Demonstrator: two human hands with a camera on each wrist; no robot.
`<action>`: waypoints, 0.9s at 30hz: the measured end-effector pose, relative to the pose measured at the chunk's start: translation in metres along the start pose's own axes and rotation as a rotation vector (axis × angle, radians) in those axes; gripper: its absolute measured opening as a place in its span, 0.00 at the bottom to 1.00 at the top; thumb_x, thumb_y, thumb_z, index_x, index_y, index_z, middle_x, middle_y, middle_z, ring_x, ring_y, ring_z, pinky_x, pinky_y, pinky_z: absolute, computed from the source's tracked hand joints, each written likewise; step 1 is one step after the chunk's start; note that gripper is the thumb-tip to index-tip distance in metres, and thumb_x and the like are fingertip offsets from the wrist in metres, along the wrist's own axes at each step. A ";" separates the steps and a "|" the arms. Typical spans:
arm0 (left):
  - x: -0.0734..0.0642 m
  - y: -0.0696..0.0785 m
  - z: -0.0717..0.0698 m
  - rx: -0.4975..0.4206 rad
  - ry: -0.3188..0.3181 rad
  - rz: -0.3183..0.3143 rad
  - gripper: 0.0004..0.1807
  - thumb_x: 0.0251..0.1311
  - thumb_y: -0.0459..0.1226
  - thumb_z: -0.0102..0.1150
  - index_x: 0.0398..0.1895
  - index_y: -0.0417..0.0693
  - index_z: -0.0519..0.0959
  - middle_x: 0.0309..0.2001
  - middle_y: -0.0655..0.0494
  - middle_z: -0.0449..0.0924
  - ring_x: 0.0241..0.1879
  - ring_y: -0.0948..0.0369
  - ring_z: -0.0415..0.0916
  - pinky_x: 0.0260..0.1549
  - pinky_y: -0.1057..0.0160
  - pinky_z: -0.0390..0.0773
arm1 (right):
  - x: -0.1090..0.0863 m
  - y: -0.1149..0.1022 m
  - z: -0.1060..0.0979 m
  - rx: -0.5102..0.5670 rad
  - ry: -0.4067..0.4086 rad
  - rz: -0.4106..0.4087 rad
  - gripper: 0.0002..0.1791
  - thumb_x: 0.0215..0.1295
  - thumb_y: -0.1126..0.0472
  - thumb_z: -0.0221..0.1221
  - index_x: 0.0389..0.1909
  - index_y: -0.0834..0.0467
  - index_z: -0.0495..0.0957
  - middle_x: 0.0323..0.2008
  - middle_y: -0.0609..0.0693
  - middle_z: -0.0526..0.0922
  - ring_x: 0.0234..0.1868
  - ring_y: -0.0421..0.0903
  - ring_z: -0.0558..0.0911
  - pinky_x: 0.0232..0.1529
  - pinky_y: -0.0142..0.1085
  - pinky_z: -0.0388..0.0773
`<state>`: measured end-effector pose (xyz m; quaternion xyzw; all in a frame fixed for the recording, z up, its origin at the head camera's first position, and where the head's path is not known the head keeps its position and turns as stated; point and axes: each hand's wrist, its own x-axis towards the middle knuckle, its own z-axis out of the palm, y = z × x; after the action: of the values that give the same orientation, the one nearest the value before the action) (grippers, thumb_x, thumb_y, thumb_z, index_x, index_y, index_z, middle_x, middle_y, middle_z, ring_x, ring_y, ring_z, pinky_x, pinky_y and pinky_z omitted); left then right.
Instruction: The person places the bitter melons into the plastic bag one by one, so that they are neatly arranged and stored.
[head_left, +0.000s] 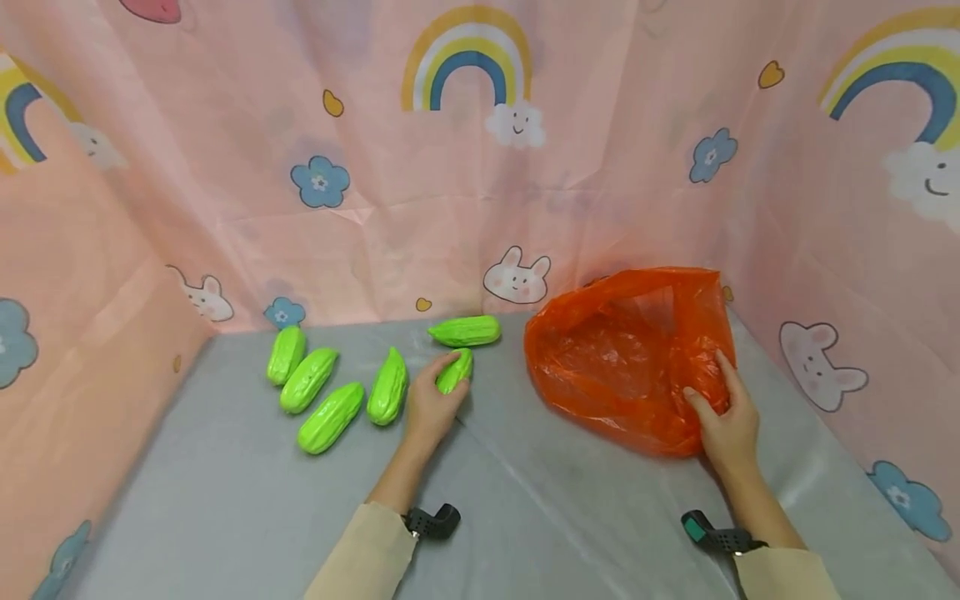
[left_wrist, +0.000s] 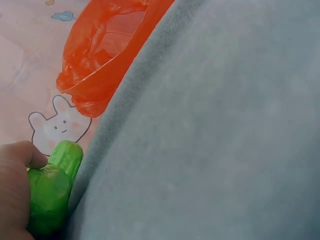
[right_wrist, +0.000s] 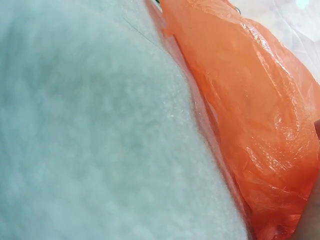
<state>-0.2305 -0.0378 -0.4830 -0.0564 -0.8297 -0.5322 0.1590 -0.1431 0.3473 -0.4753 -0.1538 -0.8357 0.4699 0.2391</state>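
Observation:
My left hand (head_left: 432, 408) grips a bright green ridged gourd (head_left: 454, 373), with the thumb on one side and the fingers on the other. Another green gourd (head_left: 467, 331) lies just beyond it, and a third one (head_left: 387, 387) rests to the left of the hand. The left wrist view has the held gourd (left_wrist: 49, 200) at its lower left corner. On the right, my right hand (head_left: 729, 421) holds the side of an orange-red plastic bag (head_left: 600, 358) between thumb and fingers. The bag's wide mouth faces left, and its film (right_wrist: 260, 110) fills much of the right wrist view.
Several more green gourds (head_left: 330, 418) lie in a loose group at the left on the grey table cover (head_left: 540, 508). A pink patterned cloth (head_left: 420, 217) rises as a wall behind and along both sides.

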 end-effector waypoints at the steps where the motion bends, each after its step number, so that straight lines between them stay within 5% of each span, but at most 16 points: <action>1: 0.000 0.000 0.001 -0.006 -0.001 0.000 0.24 0.52 0.32 0.67 0.56 0.48 0.84 0.58 0.47 0.84 0.59 0.51 0.81 0.58 0.50 0.78 | 0.001 0.000 -0.001 -0.003 0.000 0.001 0.38 0.72 0.57 0.59 0.79 0.43 0.57 0.77 0.54 0.64 0.76 0.58 0.64 0.79 0.52 0.55; 7: 0.000 0.010 0.003 -0.122 -0.006 -0.054 0.22 0.54 0.32 0.66 0.55 0.50 0.85 0.55 0.48 0.86 0.49 0.54 0.81 0.46 0.58 0.78 | 0.000 0.000 -0.001 -0.010 -0.005 -0.013 0.38 0.71 0.58 0.59 0.79 0.46 0.56 0.77 0.57 0.64 0.74 0.61 0.64 0.78 0.55 0.55; 14: -0.001 0.034 0.006 -0.282 -0.123 -0.063 0.21 0.61 0.32 0.62 0.58 0.46 0.83 0.57 0.46 0.84 0.50 0.54 0.78 0.51 0.58 0.77 | 0.001 -0.001 0.000 0.016 -0.004 -0.021 0.39 0.69 0.58 0.62 0.78 0.43 0.59 0.76 0.54 0.66 0.74 0.57 0.66 0.79 0.48 0.56; 27: 0.002 0.061 0.026 -0.286 -0.179 -0.027 0.20 0.63 0.35 0.61 0.59 0.48 0.82 0.56 0.49 0.84 0.49 0.57 0.77 0.49 0.62 0.76 | 0.002 0.001 -0.001 0.033 -0.004 -0.060 0.38 0.69 0.58 0.61 0.78 0.47 0.60 0.76 0.57 0.66 0.74 0.61 0.65 0.78 0.56 0.55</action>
<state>-0.2216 0.0114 -0.4397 -0.1147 -0.7571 -0.6396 0.0676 -0.1442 0.3502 -0.4754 -0.1238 -0.8326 0.4764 0.2540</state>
